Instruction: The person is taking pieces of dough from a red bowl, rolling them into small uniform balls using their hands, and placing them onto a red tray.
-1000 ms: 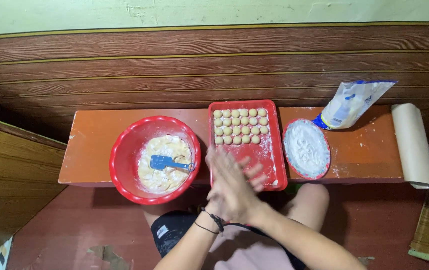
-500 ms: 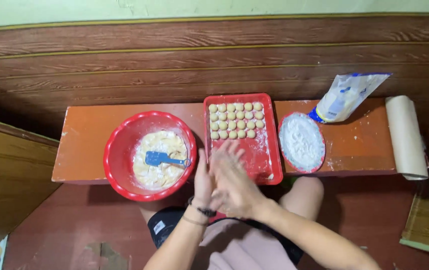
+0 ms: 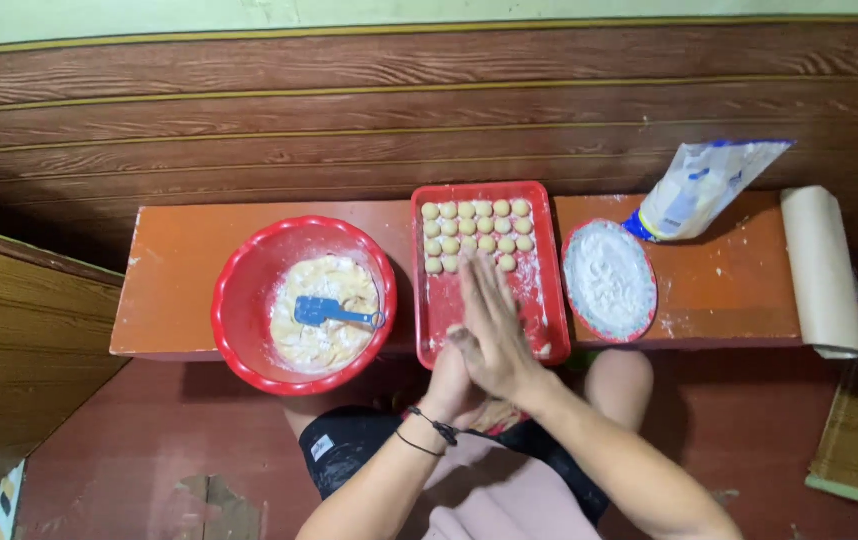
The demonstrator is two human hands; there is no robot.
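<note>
Looking down, I see my right hand (image 3: 494, 325) laid over my left hand (image 3: 452, 375), palms pressed together, the right fingers (image 3: 484, 290) stretched out flat and close side by side; whatever sits between the palms is hidden. Both hands hover above the near end of the red rectangular plastic tray (image 3: 541, 270) on the orange wooden bench (image 3: 174, 270). Small round pale dough balls (image 3: 474, 228) fill the tray's far end in rows. Left of it stands the red round plastic bowl (image 3: 239, 300) of yellowish dough with a blue spatula (image 3: 324, 312). Right sits a red-rimmed plate of white flour (image 3: 609, 280), then a tilted flour bag (image 3: 699, 185) and a roll of brown paper (image 3: 824, 265).
</note>
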